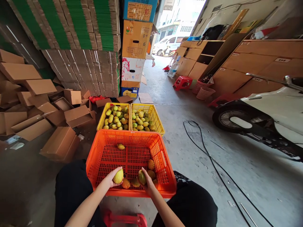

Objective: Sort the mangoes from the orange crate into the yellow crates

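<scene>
Two handheld oval fruits (118, 176), possibly ridged

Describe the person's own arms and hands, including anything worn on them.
The left forearm and right forearm are bare and slender, with no sleeve, watch or bracelet visible. The left hand and right hand are ungloved. Finer details, such as nails, are too small to tell.

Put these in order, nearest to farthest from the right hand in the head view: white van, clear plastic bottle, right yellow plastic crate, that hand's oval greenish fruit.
1. Oval greenish fruit: in the right hand.
2. Right yellow plastic crate: past the orange plastic crate.
3. Clear plastic bottle: farther, right.
4. White van: outside, farthest.
</scene>
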